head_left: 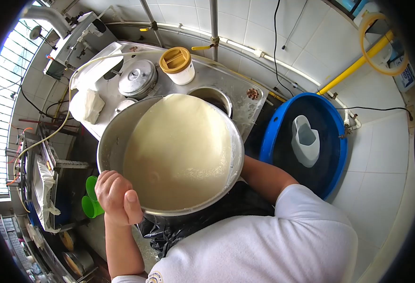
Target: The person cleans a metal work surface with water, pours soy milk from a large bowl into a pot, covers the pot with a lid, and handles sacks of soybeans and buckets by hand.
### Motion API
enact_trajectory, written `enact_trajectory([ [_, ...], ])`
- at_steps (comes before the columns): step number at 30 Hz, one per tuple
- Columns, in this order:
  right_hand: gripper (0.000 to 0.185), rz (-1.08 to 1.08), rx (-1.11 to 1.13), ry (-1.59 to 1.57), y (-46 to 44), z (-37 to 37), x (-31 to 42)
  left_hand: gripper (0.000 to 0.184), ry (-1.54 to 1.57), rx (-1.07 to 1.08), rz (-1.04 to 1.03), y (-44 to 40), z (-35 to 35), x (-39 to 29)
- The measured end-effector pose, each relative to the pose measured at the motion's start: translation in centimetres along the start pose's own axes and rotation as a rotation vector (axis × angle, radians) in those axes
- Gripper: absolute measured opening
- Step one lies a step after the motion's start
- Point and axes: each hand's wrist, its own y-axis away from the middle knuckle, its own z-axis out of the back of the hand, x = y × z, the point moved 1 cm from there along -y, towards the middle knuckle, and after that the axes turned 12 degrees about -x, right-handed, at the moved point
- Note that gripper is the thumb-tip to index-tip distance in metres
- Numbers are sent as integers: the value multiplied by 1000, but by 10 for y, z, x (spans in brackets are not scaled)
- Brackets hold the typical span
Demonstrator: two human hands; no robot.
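A large metal pot (114, 134) is held up in front of my body, tilted, with pale creamy liquid (179, 151) inside. My left hand (118, 197) is closed around the pot's side at the lower left, thumb uppermost. A handle under those fingers cannot be made out. My right forearm (266, 177) reaches behind the pot's right side, and the pot hides that hand. Just past the far rim stand a white tub with a mustard-yellow lid (177, 66) and a second metal pot (212, 100), partly covered by the one I hold.
On the metal table (245, 78) are a lidded pressure cooker (137, 78) and a white cloth bundle (87, 106). To the right, a blue tub (269, 137) of dark water holds a white plastic container (306, 144). Green cups (91, 206) lie at lower left. Pipes run along the tiled wall.
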Motion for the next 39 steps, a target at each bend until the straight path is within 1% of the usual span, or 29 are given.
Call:
enact_trajectory([
  [16,65,-41,54,-45,1,-15,-11,41,11,-6,-15,-19,-17,0],
  [32,65,-66,90,-57,3,-20,-16,40,-2,18,11,-27,-19,1],
  [39,64,-62,100,-56,3,-25,-19,37,-6,44,3,-25,-15,-2],
])
